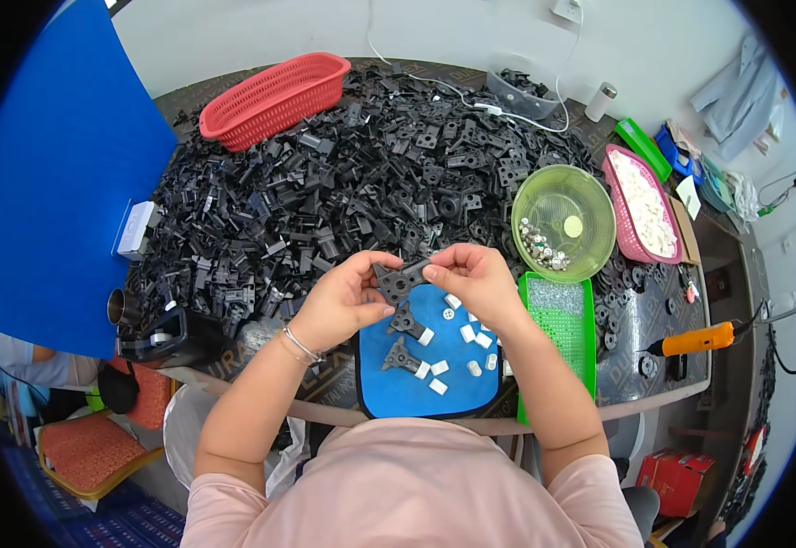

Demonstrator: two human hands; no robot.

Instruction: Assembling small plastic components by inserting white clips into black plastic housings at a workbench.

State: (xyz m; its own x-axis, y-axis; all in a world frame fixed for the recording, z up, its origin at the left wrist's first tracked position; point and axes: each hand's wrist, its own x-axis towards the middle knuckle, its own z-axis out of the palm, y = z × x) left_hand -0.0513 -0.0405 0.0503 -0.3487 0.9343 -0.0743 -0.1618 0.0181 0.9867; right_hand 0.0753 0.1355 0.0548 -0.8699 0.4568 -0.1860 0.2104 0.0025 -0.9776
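Above a blue mat [384, 388], both my hands grip a black plastic bracket [397, 286] with holes and a flared end. My left hand [347, 294] pinches its left side between thumb and fingers. The fingers of my right hand [473, 279] close on its upper right end. Just beneath, a second black bracket [404, 320] lies on the mat with a white cap at its end. Another black bracket [400, 355] rests nearer to me, beside a white piece. Several small white plastic caps [468, 333] are scattered over the mat's right half.
A large heap of black parts [325, 192] spreads behind my hands, with a red basket [275, 96] on it. To the right stand a green basket [564, 196] holding metal pieces, a green tray [558, 347], and a pink basket [640, 210] of white pieces. An orange-handled tool [697, 339] hangs far right.
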